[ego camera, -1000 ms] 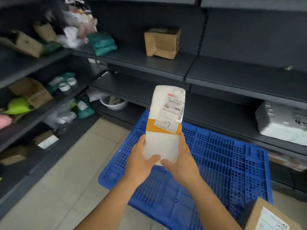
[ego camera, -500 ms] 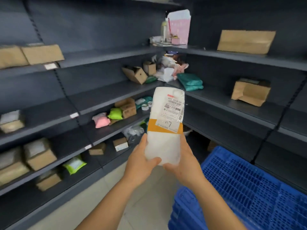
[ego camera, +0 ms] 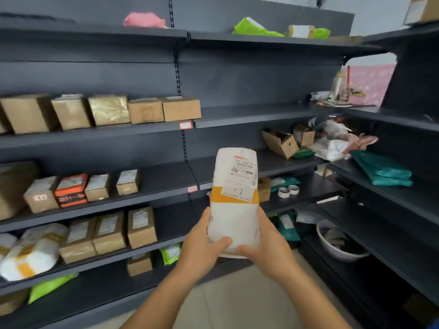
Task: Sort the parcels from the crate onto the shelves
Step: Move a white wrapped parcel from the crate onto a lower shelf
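White parcel (ego camera: 234, 203): standing upright at centre frame, left hand (ego camera: 202, 243) and right hand (ego camera: 268, 245) both gripping its lower end, shelves (ego camera: 166, 179) lying just beyond.

Two hands, left hand (ego camera: 202, 243) and right hand (ego camera: 268, 248), grip a white parcel (ego camera: 234, 200) upright by its bottom end, in front of dark shelves (ego camera: 152, 179) holding cardboard boxes (ego camera: 142, 110).
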{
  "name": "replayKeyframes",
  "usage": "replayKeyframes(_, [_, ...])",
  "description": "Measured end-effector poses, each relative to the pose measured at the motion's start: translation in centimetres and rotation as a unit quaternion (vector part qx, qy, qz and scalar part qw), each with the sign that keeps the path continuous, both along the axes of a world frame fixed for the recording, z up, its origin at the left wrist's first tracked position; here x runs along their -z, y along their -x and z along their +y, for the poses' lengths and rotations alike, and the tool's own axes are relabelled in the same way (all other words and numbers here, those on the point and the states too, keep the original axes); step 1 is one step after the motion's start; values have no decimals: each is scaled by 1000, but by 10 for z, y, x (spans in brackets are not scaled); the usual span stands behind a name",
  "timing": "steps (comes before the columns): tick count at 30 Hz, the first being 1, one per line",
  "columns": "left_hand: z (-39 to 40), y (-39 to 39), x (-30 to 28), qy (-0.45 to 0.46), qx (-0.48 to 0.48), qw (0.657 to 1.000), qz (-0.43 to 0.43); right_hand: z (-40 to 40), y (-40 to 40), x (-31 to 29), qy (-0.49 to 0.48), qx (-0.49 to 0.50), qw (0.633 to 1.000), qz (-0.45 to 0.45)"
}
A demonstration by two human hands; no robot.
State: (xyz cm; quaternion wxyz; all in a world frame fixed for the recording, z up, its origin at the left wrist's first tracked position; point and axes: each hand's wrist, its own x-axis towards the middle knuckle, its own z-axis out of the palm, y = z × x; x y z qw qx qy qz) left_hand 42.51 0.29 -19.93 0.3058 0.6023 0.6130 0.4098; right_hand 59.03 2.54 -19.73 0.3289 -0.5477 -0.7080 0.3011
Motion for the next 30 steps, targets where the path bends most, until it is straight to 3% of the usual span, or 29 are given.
replayKeyframes(10, [126, 82, -4, 58, -113, 989, 78, 163, 88, 6, 56, -98, 994, -4])
replayKeyframes(18, [188, 149, 3, 97, -202, 970, 98, 249, 176, 20, 96, -149, 983, -46])
replayKeyframes(30, [296, 276, 40, 148, -196, 961, 129, 351, 301, 44, 76, -159, 973, -147])
